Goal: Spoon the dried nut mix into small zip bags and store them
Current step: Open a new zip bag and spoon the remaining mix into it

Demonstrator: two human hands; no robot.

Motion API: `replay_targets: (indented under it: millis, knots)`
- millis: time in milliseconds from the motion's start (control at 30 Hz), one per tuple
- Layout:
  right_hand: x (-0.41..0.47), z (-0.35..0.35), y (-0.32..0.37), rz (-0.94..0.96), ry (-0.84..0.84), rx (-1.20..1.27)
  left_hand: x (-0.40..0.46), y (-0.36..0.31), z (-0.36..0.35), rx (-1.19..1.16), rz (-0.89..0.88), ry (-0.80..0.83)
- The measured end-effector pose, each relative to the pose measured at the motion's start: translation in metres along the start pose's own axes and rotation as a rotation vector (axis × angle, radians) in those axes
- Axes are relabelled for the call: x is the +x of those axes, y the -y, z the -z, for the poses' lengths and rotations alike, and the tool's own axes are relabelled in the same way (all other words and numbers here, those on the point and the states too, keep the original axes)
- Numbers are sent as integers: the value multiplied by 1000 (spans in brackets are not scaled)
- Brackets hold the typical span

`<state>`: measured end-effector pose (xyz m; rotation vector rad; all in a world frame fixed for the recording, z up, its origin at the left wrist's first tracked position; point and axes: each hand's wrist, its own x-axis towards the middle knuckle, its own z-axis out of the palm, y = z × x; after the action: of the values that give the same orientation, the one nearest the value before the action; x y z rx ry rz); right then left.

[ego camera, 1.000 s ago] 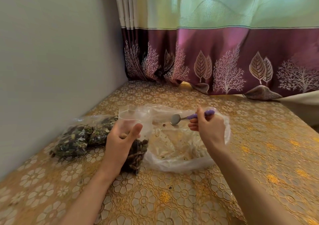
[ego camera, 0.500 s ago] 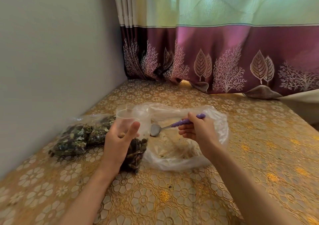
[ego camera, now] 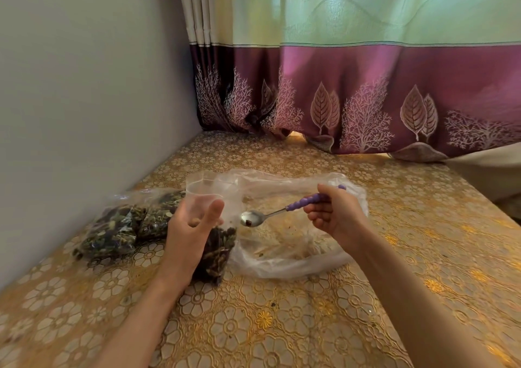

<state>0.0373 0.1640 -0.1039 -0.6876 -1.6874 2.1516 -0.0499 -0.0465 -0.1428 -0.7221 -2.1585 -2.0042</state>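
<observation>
- Presently, head view, step: filling. The spoon (ego camera: 263,217) carries a scrap of nut mix at the mouth of the small zip bag (ego camera: 217,232), which stands on the table (ego camera: 282,325), already well filled.
- Next move, by my reckoning: tip the bowl over the open rim without spilling.
- Right hand (ego camera: 335,215): fingers curled round the purple handle.
- Left hand (ego camera: 191,226): thumb and fingers clasp the bag, propping it upright.
- Large clear bag (ego camera: 296,254): nearly emptied, just beside.
- Filled bags (ego camera: 124,226): by the wall.

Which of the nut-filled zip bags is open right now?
The small zip bag gripped upright by the left hand, mouth open beside the spoon. The filled bags by the wall lie flat, untouched.
</observation>
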Motion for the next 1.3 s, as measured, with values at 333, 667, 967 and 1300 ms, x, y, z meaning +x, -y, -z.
replay_targets:
  millis: [333, 667, 967, 1300]
  knots:
    - [-21, 28, 5, 216, -99, -247, -1, -4, -1, -23, -8, -3]
    - [-35, 17, 6, 317, -50, -334, -1, -3, 0, -31, -27, 6]
    - [-31, 11, -12, 31, 28, -132, -2, -4, 0, -30, -36, 6]
    - [-25, 22, -9, 3, -105, 55, -1, -2, 0, -25, -17, 12]
